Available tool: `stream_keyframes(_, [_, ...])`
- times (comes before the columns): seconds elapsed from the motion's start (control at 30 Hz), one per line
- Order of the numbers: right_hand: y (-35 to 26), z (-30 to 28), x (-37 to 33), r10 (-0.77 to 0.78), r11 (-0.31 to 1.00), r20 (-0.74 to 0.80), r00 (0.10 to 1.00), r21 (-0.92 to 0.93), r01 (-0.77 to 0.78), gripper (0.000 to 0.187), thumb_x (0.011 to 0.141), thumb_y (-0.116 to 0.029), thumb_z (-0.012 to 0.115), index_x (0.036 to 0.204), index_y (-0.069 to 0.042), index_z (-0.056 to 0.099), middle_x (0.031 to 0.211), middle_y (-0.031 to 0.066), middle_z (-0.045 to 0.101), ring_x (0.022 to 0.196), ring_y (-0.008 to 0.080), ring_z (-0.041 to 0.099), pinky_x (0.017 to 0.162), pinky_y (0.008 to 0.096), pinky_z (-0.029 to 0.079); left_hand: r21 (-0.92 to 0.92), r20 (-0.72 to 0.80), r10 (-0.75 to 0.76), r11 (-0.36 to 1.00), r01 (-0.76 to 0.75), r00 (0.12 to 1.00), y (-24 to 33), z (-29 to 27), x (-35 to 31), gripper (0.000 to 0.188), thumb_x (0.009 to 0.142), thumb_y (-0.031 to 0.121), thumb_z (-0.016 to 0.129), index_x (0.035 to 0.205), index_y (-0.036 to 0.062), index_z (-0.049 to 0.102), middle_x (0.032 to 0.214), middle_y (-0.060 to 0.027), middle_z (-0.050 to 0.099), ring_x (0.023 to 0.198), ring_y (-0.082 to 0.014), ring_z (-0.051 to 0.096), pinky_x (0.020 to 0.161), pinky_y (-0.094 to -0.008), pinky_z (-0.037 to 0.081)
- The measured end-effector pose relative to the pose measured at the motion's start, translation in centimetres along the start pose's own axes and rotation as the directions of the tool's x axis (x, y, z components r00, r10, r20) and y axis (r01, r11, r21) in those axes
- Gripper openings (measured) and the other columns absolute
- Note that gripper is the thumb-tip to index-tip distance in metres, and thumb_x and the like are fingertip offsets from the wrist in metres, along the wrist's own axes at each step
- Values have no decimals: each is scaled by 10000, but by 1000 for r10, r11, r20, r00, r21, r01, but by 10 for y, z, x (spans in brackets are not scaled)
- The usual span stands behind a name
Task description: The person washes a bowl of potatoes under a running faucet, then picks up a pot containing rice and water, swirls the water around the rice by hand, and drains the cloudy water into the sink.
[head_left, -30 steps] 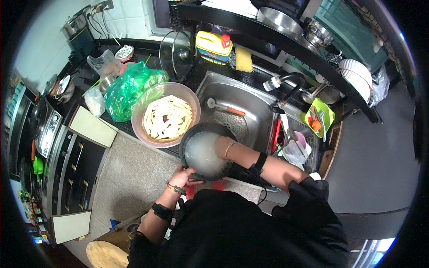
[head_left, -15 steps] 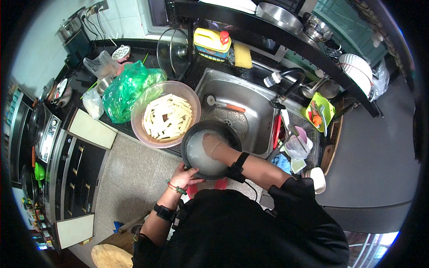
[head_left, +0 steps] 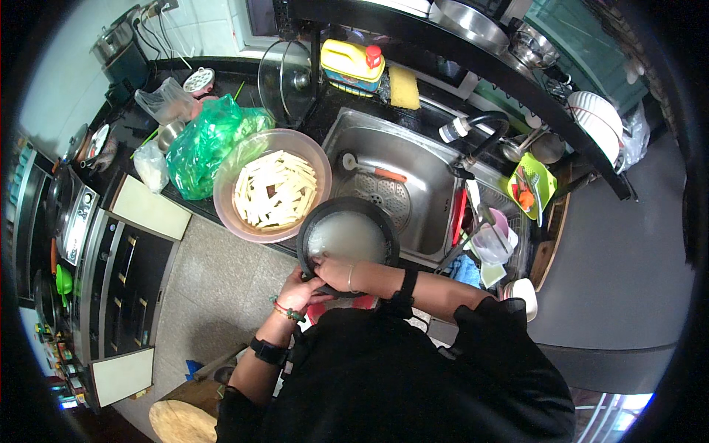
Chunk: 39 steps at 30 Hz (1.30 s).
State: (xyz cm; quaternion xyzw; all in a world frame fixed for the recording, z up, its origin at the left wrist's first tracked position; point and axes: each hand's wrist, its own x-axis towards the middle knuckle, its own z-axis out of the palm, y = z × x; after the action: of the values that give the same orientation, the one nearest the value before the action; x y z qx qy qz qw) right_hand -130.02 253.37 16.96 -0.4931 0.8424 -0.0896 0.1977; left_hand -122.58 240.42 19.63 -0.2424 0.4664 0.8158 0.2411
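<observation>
A dark round pot (head_left: 388, 230) of cloudy whitish water (head_left: 351, 238) is at the near edge of the sink. My left hand (head_left: 300, 291) grips its near-left rim, thumb near the edge and fingers underneath. My right hand (head_left: 334, 272) is inside the near side of the pot, close to my left thumb. Its fingers curl down by the inner wall, their tips partly hidden, so what they hold, if anything, does not show. Touching or nearly touching the pot on the left is a translucent pinkish bowl (head_left: 223, 199) with pale cut strips (head_left: 275, 190).
Behind the pot is a steel sink (head_left: 428, 203) containing an orange-handled utensil (head_left: 380, 173). The black faucet (head_left: 484, 122) is at its back right. A green plastic bag (head_left: 207, 151) lies left of the bowl. Beyond the sink are a yellow jug (head_left: 351, 59) and a sponge (head_left: 404, 88).
My right hand has come up from the cloudy water and moved toward me, to the pot's near-left rim. My left hand keeps its grip.
</observation>
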Motion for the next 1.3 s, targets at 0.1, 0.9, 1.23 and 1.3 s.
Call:
stream_keyframes(0.1, [-1,-20,-14,-78,991,105,991,115,66,230,722,-93,510,912,17,579,859,190,592,912,326,549,811,404,419,-15,10,0,1000,0,1000,-3,-5,1,483,760,28,581,1183,3,349,1048,-163,539,839,-307,611,670,-391,554])
stream_keyframes(0.9, [73,-31,3,374,922,-9,927,107,-371,308,724,-74,447,992,43,543,1012,230,559,1003,358,516,880,410,394,-18,-41,-2,1000,2,999,-1,2,-2,467,758,17,565,1173,-3,354,1014,-165,553,849,-293,604,754,-413,523])
stream_keyframes(1.23, [17,-6,-6,46,999,79,996,-9,-45,431,744,-105,501,1161,3,474,1298,224,355,1217,377,322,1030,423,233,-27,-54,-5,1000,4,999,-1,1,-2,463,752,19,570,1162,-3,357,997,-158,558,849,-290,604,758,-413,522])
stream_keyframes(1.3, [15,-4,-9,-121,992,288,950,60,108,347,712,-88,536,1053,-25,554,1197,198,454,1170,333,383,1022,433,244,-28,-47,-9,1000,8,999,-1,1,-1,473,749,18,572,1168,2,352,988,-156,560,838,-287,606,748,-405,526])
